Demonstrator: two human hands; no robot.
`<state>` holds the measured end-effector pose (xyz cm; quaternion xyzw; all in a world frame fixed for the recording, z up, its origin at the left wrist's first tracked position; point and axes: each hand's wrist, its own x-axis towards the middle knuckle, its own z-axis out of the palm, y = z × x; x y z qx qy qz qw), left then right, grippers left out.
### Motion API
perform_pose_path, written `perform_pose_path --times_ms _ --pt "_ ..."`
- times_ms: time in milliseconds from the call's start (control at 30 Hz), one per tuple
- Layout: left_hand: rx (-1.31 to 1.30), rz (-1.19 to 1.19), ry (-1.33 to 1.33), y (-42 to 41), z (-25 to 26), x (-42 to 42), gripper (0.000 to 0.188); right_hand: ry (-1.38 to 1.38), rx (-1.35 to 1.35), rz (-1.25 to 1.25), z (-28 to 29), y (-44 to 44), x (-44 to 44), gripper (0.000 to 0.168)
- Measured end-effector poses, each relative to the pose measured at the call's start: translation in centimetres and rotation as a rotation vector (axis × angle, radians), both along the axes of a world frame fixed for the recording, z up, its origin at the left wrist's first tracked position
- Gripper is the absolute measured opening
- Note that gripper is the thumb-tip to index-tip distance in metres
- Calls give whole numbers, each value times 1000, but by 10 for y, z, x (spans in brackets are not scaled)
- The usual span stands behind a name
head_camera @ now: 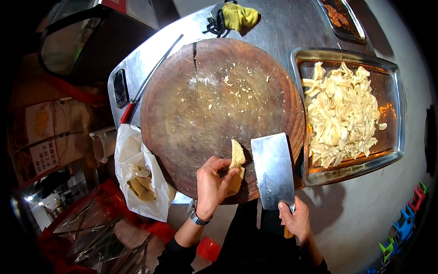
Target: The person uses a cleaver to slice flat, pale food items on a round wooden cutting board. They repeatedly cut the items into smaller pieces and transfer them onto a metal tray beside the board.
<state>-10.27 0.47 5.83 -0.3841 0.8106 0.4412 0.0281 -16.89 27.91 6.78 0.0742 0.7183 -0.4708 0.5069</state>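
Note:
My left hand [214,183] pinches a spongy, pale yellow piece of food [236,156] between thumb and fingers, near the front edge of a round wooden chopping block [205,113]. My right hand [296,219] grips the wooden handle of a cleaver [273,169], whose broad blade lies over the block's right front part, apart from the piece. Small pale crumbs are scattered across the block. On its right, a metal tray [398,102] holds a heap of thin pale slices [342,113]. A white plastic bag [159,191] with brownish pieces inside stands at the block's left front.
A sharpening steel with a red handle [128,113] leans along the block's left side, beside a phone [120,88]. Behind the block lies a yellow and black cloth or glove [237,17] on the metal table [284,20]. Another tray with reddish food [337,17] is at the back right.

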Motion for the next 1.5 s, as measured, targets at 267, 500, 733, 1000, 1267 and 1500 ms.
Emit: perform_pose_path --times_ms 267,500,733,1000,1267,1500 --pt "-101 91 -298 -4 7 -14 40 -44 23 2 2 1 -4 24" --pt "-682 -440 294 -3 -15 13 27 54 35 86 6 9 7 27" --pt "-624 -585 340 -8 -23 29 33 233 -138 93 63 14 43 68" --pt "-627 -563 303 3 -42 50 50 566 -88 325 46 -8 94 68" --pt "-597 -555 330 2 -51 62 50 1004 -65 438 19 -20 116 56" --pt "-563 -518 358 4 -56 65 49 906 -78 506 23 -16 115 57"
